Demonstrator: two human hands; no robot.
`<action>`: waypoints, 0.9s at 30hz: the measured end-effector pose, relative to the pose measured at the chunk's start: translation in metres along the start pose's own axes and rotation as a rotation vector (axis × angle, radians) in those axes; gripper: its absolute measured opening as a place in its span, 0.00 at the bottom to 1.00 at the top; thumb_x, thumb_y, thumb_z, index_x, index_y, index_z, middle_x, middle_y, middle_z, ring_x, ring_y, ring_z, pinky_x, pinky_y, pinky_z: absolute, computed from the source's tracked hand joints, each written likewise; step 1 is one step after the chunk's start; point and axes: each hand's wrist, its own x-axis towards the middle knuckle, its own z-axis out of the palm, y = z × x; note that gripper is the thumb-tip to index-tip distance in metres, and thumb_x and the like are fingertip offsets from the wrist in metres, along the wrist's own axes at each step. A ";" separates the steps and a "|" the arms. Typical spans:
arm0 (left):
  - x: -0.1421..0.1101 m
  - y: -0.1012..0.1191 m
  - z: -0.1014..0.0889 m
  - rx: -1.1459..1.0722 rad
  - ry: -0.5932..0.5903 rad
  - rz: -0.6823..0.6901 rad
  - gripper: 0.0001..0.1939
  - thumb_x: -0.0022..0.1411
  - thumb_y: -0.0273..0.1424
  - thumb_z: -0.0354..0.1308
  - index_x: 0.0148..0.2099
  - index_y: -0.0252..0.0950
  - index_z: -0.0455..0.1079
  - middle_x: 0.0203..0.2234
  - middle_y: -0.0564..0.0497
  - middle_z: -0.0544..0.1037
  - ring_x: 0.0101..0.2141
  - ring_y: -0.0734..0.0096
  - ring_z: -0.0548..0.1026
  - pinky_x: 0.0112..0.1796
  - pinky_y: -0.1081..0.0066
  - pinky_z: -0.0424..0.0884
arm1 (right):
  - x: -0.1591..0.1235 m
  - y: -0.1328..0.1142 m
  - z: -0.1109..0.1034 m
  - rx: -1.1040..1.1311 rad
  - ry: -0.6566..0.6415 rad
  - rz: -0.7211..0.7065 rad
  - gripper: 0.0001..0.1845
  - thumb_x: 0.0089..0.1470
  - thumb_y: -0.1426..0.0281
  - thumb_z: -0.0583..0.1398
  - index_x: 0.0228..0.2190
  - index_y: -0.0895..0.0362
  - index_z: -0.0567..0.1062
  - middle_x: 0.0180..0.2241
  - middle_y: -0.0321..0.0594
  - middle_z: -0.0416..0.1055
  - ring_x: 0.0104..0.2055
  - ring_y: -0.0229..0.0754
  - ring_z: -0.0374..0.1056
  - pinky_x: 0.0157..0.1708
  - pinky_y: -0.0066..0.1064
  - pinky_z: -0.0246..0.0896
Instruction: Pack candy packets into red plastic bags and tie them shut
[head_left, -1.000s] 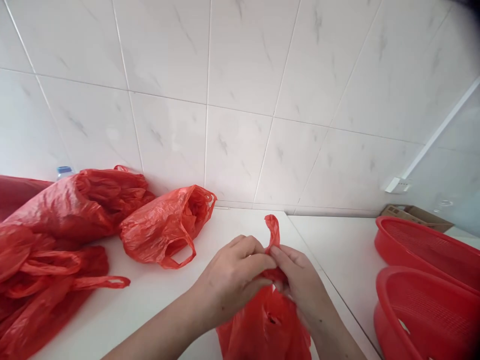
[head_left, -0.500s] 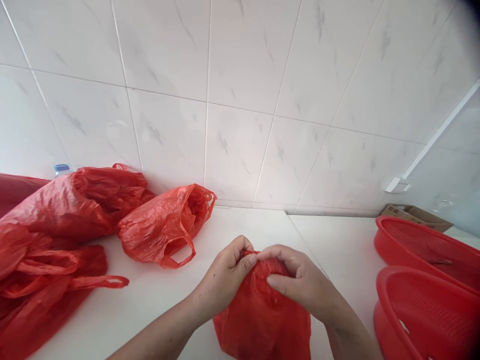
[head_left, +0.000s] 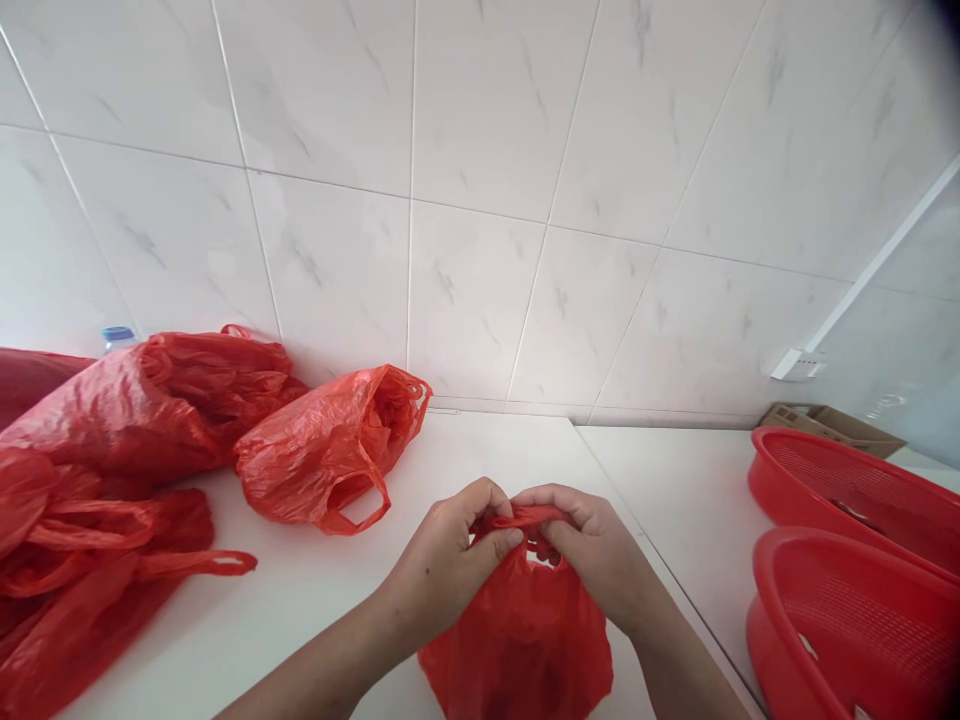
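Item: left hand (head_left: 442, 565), fingers and thumb pinching the top of a red plastic bag (head_left: 525, 640) from its left side. Item: right hand (head_left: 607, 560), pinching the same gathered top from the right; I count both hands as equally near it. The bag lies between and below them, its body reaching towards me and cut off by the view's lower edge. The pinched band runs crosswise, from hand to hand; the full long axis I cannot tell.

Beneath: white tabletop (head_left: 480, 450), a seam running past the right hand. To the left: a loop-handled red bag (head_left: 292, 470) on its side, a larger red bag (head_left: 97, 415) beyond, crumpled red bags (head_left: 90, 600) nearer me, a blue-capped bottle (head_left: 118, 336) behind. To the right: two red baskets, far (head_left: 765, 480) and near (head_left: 765, 620); behind them, a cardboard box (head_left: 855, 432).

Backdrop: marbled wall tiles (head_left: 480, 270), white wall socket (head_left: 797, 364).
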 end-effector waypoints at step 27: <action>-0.025 0.000 -0.015 0.494 -0.002 0.390 0.08 0.55 0.20 0.54 0.28 0.38 0.62 0.39 0.52 0.72 0.40 0.68 0.70 0.39 0.70 0.66 | 0.011 0.017 -0.010 0.182 0.296 -0.037 0.06 0.46 0.71 0.59 0.30 0.54 0.68 0.26 0.32 0.64 0.27 0.35 0.59 0.29 0.28 0.57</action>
